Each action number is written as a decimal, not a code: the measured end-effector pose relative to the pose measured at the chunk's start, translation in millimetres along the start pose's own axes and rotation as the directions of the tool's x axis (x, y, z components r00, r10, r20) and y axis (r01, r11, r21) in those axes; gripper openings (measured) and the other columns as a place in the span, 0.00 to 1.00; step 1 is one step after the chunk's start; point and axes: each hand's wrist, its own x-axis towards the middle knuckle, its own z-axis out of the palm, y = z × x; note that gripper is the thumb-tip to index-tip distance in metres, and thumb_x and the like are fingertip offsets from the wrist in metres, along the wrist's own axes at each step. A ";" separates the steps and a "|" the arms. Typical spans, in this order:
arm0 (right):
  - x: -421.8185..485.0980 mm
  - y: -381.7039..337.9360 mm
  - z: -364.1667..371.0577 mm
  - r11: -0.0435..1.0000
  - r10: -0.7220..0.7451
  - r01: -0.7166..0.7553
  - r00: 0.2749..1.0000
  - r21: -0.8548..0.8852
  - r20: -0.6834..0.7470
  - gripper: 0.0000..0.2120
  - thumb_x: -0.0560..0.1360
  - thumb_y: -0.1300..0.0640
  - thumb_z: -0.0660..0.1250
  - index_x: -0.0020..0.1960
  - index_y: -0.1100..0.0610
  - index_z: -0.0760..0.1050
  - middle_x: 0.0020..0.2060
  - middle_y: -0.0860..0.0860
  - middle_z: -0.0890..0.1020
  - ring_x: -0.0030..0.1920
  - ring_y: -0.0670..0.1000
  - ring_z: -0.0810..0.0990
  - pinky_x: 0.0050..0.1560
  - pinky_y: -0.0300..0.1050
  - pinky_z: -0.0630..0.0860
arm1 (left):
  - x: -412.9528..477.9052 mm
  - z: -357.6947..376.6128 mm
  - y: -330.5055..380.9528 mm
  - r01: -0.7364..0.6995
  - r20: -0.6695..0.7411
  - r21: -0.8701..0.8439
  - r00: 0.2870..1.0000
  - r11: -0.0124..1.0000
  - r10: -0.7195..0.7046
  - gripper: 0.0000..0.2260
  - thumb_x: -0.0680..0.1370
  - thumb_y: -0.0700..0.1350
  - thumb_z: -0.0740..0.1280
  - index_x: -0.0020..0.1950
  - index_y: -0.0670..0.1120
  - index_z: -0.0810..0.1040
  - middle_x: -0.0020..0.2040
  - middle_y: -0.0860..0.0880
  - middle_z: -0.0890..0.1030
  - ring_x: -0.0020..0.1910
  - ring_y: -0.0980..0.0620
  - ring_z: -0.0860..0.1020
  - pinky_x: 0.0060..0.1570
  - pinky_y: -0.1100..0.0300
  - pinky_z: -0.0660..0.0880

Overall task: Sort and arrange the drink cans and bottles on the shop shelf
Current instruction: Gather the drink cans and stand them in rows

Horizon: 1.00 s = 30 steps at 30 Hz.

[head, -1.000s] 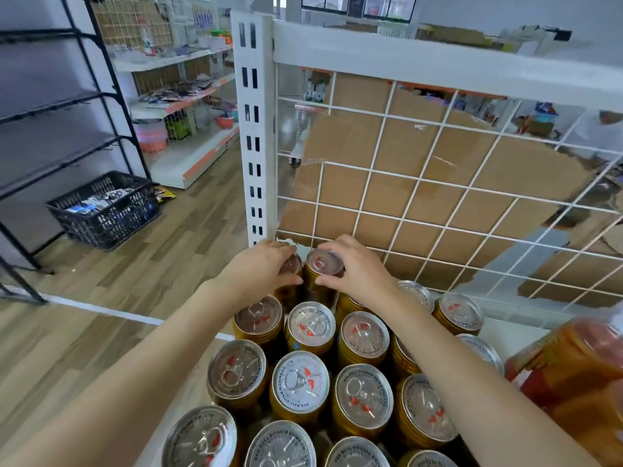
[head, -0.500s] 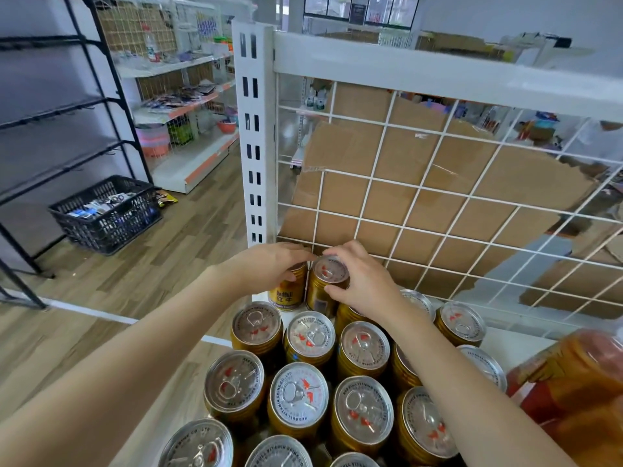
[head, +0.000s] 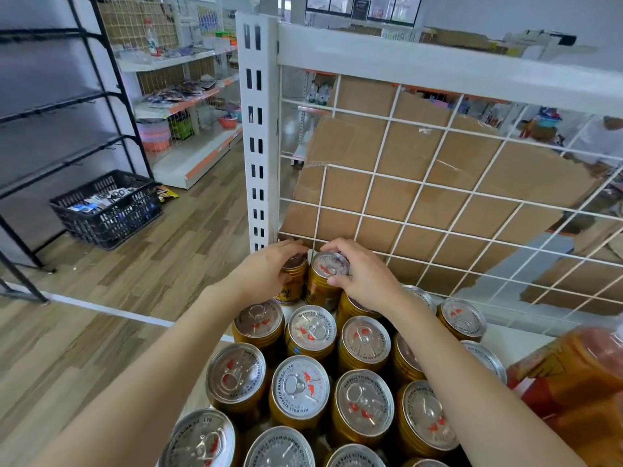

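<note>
In the head view, the person's left hand [head: 266,271] reaches to the back left corner of the white shop shelf [head: 510,342], its fingers curled over the top of a gold drink can [head: 290,293] that stands upright just beside the white slotted upright post [head: 258,129]. The right hand [head: 364,278] grips the neighbouring gold can with a silver pull-tab lid [head: 328,266], fingers bent over the far rim and thumb on the near edge. These two cans stand side by side against the white wire grid back [head: 387,156], with torn brown cardboard [head: 421,200] behind it. In front of them, packed rows of gold cans with silver lids [head: 300,385] fill the shelf between the forearms. A blurred orange bottle pack [head: 580,392] sits at the right edge. To the left, a black plastic crate [head: 104,214] rests on the wooden floor [head: 175,264] beneath a black metal rack [head: 50,96].
</note>
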 end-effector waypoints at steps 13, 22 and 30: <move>0.5 -2.8 5.7 0.997 0.057 -0.063 0.989 -0.040 -0.137 0.26 0.67 0.45 0.74 0.61 0.51 0.71 0.53 0.49 0.74 0.52 0.49 0.74 0.48 0.40 0.69 | -3.5 7.7 -3.9 -0.051 -0.068 -0.056 0.997 0.997 0.047 0.19 0.80 0.40 0.59 0.71 0.46 0.67 0.73 0.49 0.64 0.73 0.51 0.60 0.68 0.63 0.56; -4.8 1.1 0.5 1.000 0.012 -0.012 0.997 0.000 -0.077 0.24 0.67 0.47 0.74 0.60 0.50 0.72 0.56 0.47 0.74 0.54 0.47 0.74 0.53 0.44 0.71 | -3.3 8.3 -7.2 -0.049 -0.069 -0.066 0.997 0.997 0.044 0.19 0.80 0.39 0.60 0.71 0.47 0.68 0.73 0.49 0.65 0.73 0.51 0.61 0.69 0.59 0.58; -2.5 2.7 4.2 0.998 0.043 -0.037 0.992 0.052 -0.117 0.22 0.67 0.51 0.75 0.58 0.50 0.73 0.55 0.49 0.76 0.55 0.50 0.75 0.54 0.46 0.72 | -3.7 7.7 -8.9 -0.072 -0.060 -0.069 0.996 0.995 0.068 0.18 0.80 0.39 0.58 0.71 0.45 0.68 0.73 0.48 0.65 0.73 0.51 0.61 0.69 0.62 0.56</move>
